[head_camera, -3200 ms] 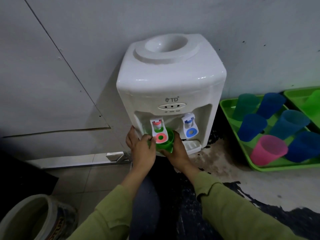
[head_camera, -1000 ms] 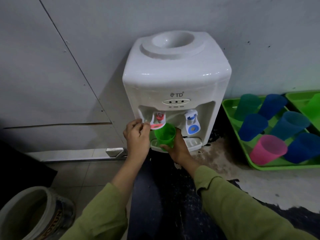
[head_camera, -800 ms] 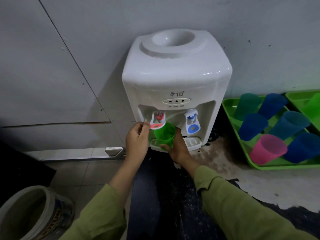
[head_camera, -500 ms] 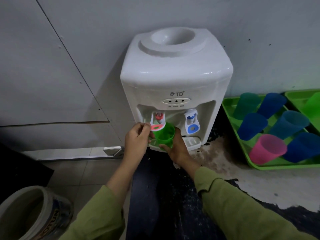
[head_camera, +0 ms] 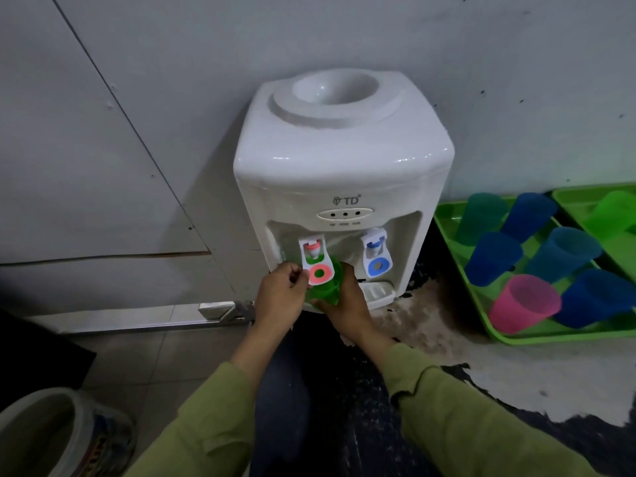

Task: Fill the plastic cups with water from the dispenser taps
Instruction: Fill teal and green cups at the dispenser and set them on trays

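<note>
My right hand is wrapped around a green cup, holding it right under the red tap of the white water dispenser. My left hand pinches the left edge of that tap's red lever between fingertips and thumb. The lever's ring covers part of the cup's mouth, so I cannot tell how much water is inside. The blue tap sits just to the right, untouched. Further right, a green tray on the floor holds blue, teal and pink cups, well apart from my hands.
</note>
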Tool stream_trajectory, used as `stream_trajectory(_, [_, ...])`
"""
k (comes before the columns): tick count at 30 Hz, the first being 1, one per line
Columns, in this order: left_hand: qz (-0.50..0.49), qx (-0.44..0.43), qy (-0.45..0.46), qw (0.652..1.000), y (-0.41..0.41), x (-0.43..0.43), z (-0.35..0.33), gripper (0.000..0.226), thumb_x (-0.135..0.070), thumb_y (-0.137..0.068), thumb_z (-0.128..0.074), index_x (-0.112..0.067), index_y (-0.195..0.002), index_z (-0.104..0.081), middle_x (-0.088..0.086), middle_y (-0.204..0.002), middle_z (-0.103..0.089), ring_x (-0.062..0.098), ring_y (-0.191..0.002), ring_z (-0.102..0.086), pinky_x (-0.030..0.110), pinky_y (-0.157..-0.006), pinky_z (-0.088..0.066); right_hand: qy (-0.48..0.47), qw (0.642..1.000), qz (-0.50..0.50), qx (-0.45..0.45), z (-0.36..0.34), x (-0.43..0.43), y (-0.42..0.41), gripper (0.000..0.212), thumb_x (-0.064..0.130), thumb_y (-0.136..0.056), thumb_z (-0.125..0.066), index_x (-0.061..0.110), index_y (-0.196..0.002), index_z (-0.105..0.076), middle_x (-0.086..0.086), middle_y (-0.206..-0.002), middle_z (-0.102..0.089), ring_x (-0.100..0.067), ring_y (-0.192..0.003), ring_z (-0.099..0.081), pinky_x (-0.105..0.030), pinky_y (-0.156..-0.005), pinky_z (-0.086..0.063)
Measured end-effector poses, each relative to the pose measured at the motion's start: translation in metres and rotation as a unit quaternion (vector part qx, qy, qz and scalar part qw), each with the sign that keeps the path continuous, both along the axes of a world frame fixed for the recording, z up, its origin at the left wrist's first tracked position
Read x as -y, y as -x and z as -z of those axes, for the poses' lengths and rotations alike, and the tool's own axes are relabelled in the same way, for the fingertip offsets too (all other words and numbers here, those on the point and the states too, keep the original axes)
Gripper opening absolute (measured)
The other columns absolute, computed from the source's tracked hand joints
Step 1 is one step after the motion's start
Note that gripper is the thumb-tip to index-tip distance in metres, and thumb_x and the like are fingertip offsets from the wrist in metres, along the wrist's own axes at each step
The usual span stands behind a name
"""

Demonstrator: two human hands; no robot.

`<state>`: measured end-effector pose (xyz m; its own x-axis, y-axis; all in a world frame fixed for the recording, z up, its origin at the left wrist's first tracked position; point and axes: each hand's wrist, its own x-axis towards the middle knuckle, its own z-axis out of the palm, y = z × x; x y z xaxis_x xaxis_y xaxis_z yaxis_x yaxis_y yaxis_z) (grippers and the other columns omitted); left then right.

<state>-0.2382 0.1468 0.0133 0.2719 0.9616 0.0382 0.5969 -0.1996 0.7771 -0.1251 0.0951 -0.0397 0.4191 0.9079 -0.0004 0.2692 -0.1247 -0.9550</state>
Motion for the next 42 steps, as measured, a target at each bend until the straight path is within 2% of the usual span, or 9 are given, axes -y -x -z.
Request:
stream_trajectory(6, [-0.037, -0.004, -0.027, 0.999, -0.006, 0.005, -0.003, 0.012, -0.02, -0.088, -0.056, -0.013, -0.082, -0.063, 0.003, -0.084, -0.066, 0.016, -0.073, -0.055, 0.023, -0.062, -0.033, 0.009, 1.0, 0.007, 0.009, -0.005, 0.012, -0.005, 0.071, 0.02, -0.067, -0.077, 0.018, -0.126, -0.04, -0.007, -0.123, -0.056, -0.021, -0.112, -0.055, -0.041, -0.094, -0.049])
stream_trajectory(10, [-0.063, 0.008, -0.03, 0.998, -0.009, 0.014, -0.003, 0.02, -0.021, -0.088, -0.056, -0.006, -0.094, -0.068, 0.013, -0.096, -0.066, 0.025, -0.086, -0.061, 0.025, -0.071, -0.041, 0.036, 0.999, -0.002, 0.034, -0.005, 0.025, -0.012, 0.073, 0.021, -0.063, -0.079, 0.016, -0.124, -0.04, -0.007, -0.12, -0.056, -0.022, -0.109, -0.056, -0.036, -0.089, -0.049])
stream_trajectory(13, [-0.098, 0.029, -0.02, 0.995, -0.011, 0.026, 0.002, 0.022, -0.023, -0.089, -0.056, -0.007, -0.101, -0.066, 0.015, -0.099, -0.065, 0.03, -0.093, -0.06, 0.036, -0.085, -0.047, 0.044, 0.997, -0.022, 0.052, -0.005, 0.034, -0.018, 0.073, 0.022, -0.062, -0.081, 0.013, -0.122, -0.04, -0.008, -0.119, -0.055, -0.022, -0.107, -0.056, -0.026, -0.082, -0.045])
stream_trajectory(18, [-0.147, 0.091, 0.013, 0.985, -0.022, 0.069, 0.014, 0.016, -0.017, -0.091, -0.054, -0.005, -0.098, -0.062, 0.018, -0.097, -0.066, 0.034, -0.092, -0.062, 0.047, -0.088, -0.048, 0.041, 0.993, -0.082, 0.07, 0.001, 0.065, -0.039, 0.07, 0.022, -0.062, -0.082, 0.011, -0.119, -0.044, -0.008, -0.116, -0.057, -0.022, -0.106, -0.056, -0.023, -0.081, -0.043])
stream_trajectory(24, [-0.178, 0.075, 0.021, 0.981, -0.046, 0.145, 0.031, 0.019, -0.015, -0.092, -0.054, -0.003, -0.105, -0.062, 0.017, -0.102, -0.066, 0.031, -0.097, -0.062, 0.038, -0.089, -0.047, 0.036, 0.991, -0.107, 0.074, 0.006, 0.124, -0.08, 0.073, 0.023, -0.06, -0.083, 0.012, -0.12, -0.044, -0.007, -0.116, -0.058, -0.021, -0.105, -0.057, -0.023, -0.081, -0.044])
stream_trajectory(27, [-0.173, 0.057, 0.021, 0.983, -0.064, 0.183, 0.039, 0.02, -0.014, -0.091, -0.055, -0.004, -0.107, -0.062, 0.016, -0.105, -0.065, 0.027, -0.099, -0.059, 0.032, -0.088, -0.043, 0.022, 0.99, -0.106, 0.086, 0.005, 0.157, -0.107, 0.076, 0.024, -0.059, -0.083, 0.015, -0.123, -0.043, -0.004, -0.115, -0.059, -0.018, -0.103, -0.056, -0.019, -0.078, -0.04])
stream_trajectory(31, [-0.155, 0.03, 0.033, 0.987, -0.09, 0.222, 0.052, 0.022, -0.015, -0.091, -0.056, -0.003, -0.109, -0.061, 0.016, -0.108, -0.063, 0.027, -0.103, -0.058, 0.033, -0.091, -0.043, 0.022, 0.99, -0.104, 0.089, 0.003, 0.198, -0.145, 0.071, 0.024, -0.058, -0.083, 0.015, -0.117, -0.044, -0.006, -0.111, -0.06, -0.02, -0.101, -0.057, -0.026, -0.082, -0.046])
stream_trajectory(36, [-0.087, -0.007, 0.038, 0.995, -0.13, 0.256, 0.068, 0.022, -0.018, -0.09, -0.057, -0.006, -0.109, -0.061, 0.013, -0.107, -0.06, 0.025, -0.099, -0.058, 0.03, -0.087, -0.044, 0.017, 0.995, -0.072, 0.068, 0.002, 0.249, -0.197, 0.066, 0.022, -0.059, -0.084, 0.017, -0.113, -0.046, -0.002, -0.106, -0.061, -0.016, -0.097, -0.058, -0.02, -0.078, -0.044])
stream_trajectory(42, [0.007, -0.014, 0.013, 1.0, -0.194, 0.29, 0.075, 0.02, -0.017, -0.09, -0.057, -0.008, -0.106, -0.061, 0.008, -0.105, -0.058, 0.017, -0.094, -0.055, 0.023, -0.082, -0.04, 0.025, 0.996, 0.004, 0.087, 0.004, 0.311, -0.263, 0.071, 0.024, -0.06, -0.085, 0.019, -0.118, -0.044, 0.001, -0.11, -0.057, -0.014, -0.1, -0.054, -0.024, -0.083, -0.045])
